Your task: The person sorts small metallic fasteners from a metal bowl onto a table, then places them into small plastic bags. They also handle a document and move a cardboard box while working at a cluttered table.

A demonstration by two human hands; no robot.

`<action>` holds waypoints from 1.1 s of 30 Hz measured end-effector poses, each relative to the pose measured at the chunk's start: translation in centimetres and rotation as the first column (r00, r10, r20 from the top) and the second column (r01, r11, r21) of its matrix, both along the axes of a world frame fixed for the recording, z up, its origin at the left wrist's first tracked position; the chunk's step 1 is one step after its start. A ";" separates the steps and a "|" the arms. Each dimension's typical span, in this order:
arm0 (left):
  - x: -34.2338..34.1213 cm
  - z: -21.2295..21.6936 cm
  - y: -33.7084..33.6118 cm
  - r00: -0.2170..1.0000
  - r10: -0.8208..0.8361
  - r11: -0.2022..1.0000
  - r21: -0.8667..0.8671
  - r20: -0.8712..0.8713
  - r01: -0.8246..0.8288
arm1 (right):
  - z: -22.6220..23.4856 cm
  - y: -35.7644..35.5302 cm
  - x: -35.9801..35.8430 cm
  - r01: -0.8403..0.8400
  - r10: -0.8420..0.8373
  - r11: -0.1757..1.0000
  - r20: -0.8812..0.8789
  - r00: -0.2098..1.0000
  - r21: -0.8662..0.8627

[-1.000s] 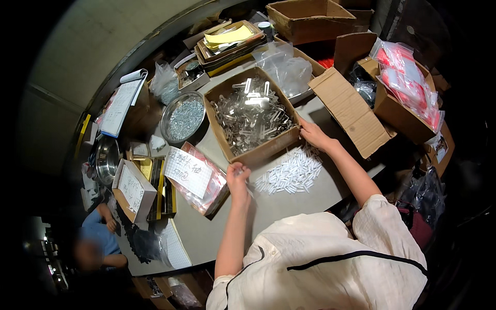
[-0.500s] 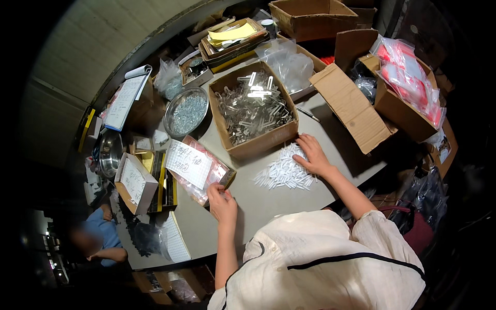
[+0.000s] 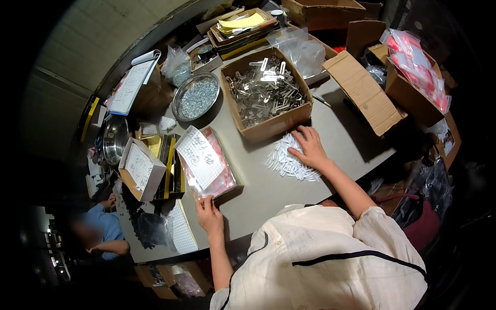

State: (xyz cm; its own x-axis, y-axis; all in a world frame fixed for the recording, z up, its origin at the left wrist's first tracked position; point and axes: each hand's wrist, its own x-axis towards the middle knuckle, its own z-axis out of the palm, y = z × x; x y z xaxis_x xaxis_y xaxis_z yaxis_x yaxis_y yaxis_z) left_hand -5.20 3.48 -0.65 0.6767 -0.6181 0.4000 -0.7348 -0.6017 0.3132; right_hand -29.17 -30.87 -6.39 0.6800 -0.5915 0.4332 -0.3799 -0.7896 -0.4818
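My left hand (image 3: 209, 214) pinches the near corner of a clear plastic bag (image 3: 206, 163) of reddish packets with a white handwritten slip on top, lying on the grey table (image 3: 268, 191). My right hand (image 3: 309, 149) rests flat, fingers spread, on a loose pile of small white pieces (image 3: 287, 160). Just beyond that pile stands an open cardboard box (image 3: 266, 93) filled with clear plastic and metal parts.
A round metal dish of small parts (image 3: 196, 97) sits left of the box. A small white-labelled carton (image 3: 139, 168) and yellow-black boxes (image 3: 168, 165) lie at the left. Open cartons with red packets (image 3: 413, 77) stand right. Another person in blue (image 3: 103, 232) is at lower left.
My left hand moved from the box toward me and took hold of the bag's corner. My right hand dropped from the box edge onto the white pile.
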 end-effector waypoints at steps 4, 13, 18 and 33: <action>0.9 0.0 3.7 1.000 -0.010 1.000 0.014 -0.003 0.010 | -0.3 0.5 0.8 0.061 -0.061 0.997 -0.003 0.998 -0.048; 1.5 0.2 8.0 0.998 -0.046 0.999 -0.027 -0.038 0.045 | -0.1 1.4 1.5 0.078 -0.079 0.995 -0.015 0.997 -0.059; 1.5 0.2 8.8 0.997 -0.065 0.997 -0.043 -0.052 0.063 | 0.4 2.3 1.3 -0.105 0.105 0.994 0.004 0.994 -0.033; 1.6 -1.4 10.0 0.992 -0.097 0.984 -0.154 -0.075 0.085 | -0.7 8.5 -5.0 0.275 -0.264 0.960 -0.169 0.950 0.047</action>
